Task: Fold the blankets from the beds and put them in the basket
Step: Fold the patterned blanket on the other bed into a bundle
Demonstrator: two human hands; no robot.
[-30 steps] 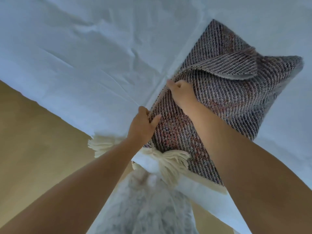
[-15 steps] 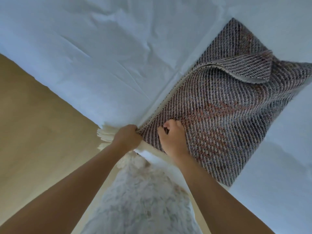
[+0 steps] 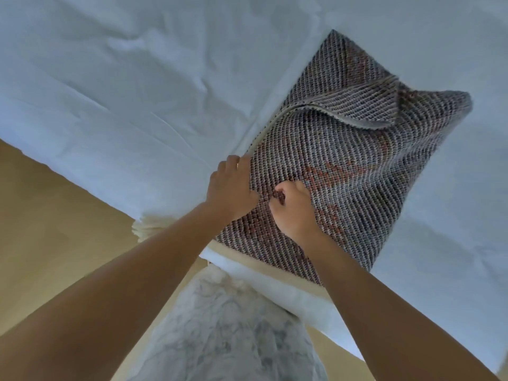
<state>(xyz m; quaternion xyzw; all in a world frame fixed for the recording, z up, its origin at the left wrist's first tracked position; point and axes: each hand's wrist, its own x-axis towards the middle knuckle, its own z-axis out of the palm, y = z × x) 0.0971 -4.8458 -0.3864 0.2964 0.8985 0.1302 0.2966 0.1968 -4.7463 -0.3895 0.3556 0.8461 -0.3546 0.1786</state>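
A woven grey and rust blanket [image 3: 357,160] lies folded into a rough rectangle on the white bed [image 3: 137,92], near the bed's edge. Its far corner is flipped over in a loose flap. Cream fringe [image 3: 145,229] hangs off the near edge, partly hidden by my left arm. My left hand [image 3: 231,188] grips the blanket's near left edge, fingers curled over it. Beside it, almost touching, my right hand [image 3: 294,207] pinches the fabric on top, fingers closed into the weave. No basket is in view.
The bed sheet is wrinkled and spreads across the top and right. A tan floor [image 3: 55,243] lies to the left and below the bed edge. A fluffy white and grey garment [image 3: 225,325] on my body fills the bottom centre.
Both hands have slid along the blanket's left edge, first toward the near corner, then back up a little. They now sit close together on the fabric, and the fringe is mostly covered.
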